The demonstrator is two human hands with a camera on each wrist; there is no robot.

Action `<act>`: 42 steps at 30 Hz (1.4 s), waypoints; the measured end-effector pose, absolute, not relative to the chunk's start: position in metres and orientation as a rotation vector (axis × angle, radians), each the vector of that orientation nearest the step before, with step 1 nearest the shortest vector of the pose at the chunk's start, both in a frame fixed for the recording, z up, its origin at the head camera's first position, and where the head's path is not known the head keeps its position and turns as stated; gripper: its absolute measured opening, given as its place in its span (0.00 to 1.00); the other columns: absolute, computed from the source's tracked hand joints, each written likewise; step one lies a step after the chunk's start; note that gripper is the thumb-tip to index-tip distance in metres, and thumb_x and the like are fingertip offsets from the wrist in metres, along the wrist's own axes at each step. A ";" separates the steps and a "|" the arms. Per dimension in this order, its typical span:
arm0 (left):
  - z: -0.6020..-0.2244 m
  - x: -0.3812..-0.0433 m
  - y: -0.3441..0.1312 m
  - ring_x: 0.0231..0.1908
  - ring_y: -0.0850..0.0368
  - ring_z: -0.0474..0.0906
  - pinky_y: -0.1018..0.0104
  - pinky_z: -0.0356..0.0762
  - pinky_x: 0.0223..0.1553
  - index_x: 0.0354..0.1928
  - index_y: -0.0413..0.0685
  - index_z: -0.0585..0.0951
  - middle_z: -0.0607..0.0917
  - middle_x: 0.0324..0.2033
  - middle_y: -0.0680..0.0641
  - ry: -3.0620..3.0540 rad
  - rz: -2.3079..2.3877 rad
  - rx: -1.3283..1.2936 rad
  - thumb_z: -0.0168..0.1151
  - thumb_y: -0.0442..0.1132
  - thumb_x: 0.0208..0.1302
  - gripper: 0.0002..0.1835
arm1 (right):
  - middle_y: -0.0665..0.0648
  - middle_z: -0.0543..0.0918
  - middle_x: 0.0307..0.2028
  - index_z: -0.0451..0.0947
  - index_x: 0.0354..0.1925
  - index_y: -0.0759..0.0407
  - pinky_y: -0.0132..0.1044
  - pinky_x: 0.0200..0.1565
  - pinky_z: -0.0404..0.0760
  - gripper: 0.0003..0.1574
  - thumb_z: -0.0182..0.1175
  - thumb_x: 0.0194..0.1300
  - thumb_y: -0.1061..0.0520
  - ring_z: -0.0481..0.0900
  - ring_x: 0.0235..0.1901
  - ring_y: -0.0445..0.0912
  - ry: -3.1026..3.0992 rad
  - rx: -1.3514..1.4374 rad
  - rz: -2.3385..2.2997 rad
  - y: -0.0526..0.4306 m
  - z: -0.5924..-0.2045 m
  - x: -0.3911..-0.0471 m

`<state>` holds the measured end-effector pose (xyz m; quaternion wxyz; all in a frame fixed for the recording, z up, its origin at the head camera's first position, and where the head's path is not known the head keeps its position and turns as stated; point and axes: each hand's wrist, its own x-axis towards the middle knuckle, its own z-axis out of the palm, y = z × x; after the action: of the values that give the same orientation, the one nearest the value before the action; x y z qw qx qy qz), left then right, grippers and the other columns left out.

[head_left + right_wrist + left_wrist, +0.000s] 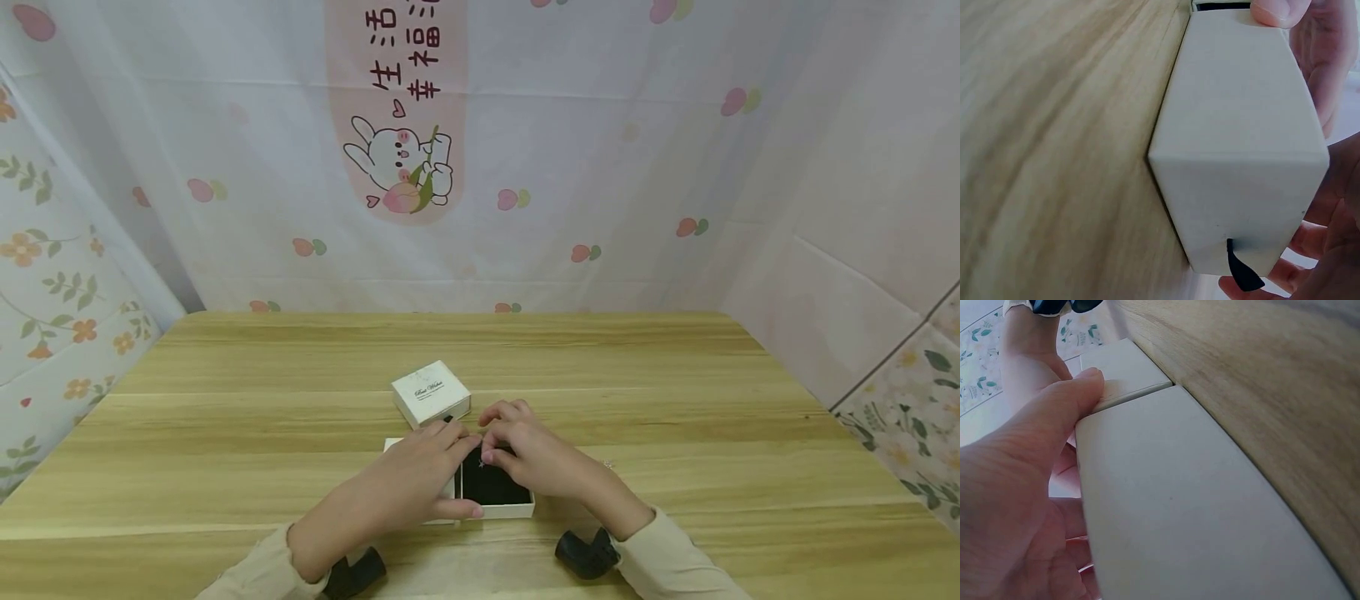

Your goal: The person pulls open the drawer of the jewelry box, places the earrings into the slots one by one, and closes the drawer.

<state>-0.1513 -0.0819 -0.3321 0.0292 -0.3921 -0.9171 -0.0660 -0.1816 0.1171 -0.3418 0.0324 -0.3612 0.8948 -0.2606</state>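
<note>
A white drawer-style gift box stands pulled apart, its drawer out to the right of its sleeve. A black pad lines the drawer, and a tiny silver star-shaped pendant lies on it. My left hand spans the box and grips it, thumb on the front wall near the joint, fingers across at the back. Over the pad is my right hand, fingers curled, thumb and fingertips right beside the pendant; I cannot tell what they pinch. From the drawer's end hangs a black ribbon tab.
A second white box with printed lettering sits just behind. A small silver piece lies on the wooden table near my right forearm. Black wrist devices show at both cuffs. A patterned curtain hangs behind the table.
</note>
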 end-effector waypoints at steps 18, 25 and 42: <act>-0.332 -0.152 -0.082 0.55 0.54 0.69 0.59 0.67 0.60 0.60 0.41 0.72 0.74 0.53 0.48 -2.844 -0.207 -1.204 0.56 0.64 0.58 0.38 | 0.56 0.74 0.48 0.76 0.24 0.55 0.41 0.47 0.73 0.10 0.58 0.62 0.64 0.65 0.49 0.48 2.795 -1.129 -0.747 0.121 -0.340 -0.182; -0.333 -0.152 -0.082 0.55 0.55 0.69 0.58 0.67 0.60 0.60 0.41 0.72 0.74 0.54 0.49 -2.849 -0.209 -1.201 0.56 0.64 0.58 0.38 | 0.55 0.74 0.47 0.75 0.24 0.54 0.40 0.47 0.73 0.10 0.59 0.62 0.62 0.65 0.48 0.47 2.793 -1.141 -0.733 0.121 -0.340 -0.182; -0.333 -0.153 -0.081 0.55 0.54 0.69 0.58 0.67 0.60 0.60 0.41 0.72 0.74 0.54 0.48 -2.846 -0.172 -1.203 0.55 0.64 0.58 0.38 | 0.54 0.75 0.46 0.76 0.25 0.54 0.45 0.50 0.71 0.08 0.61 0.62 0.57 0.67 0.49 0.48 2.979 -1.151 -0.569 0.113 -0.344 -0.178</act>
<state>-0.1528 -0.0812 -0.3333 0.0238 -0.3886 -0.9194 -0.0555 -0.1778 0.1132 -0.3442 -0.0513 -0.3543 0.9172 -0.1752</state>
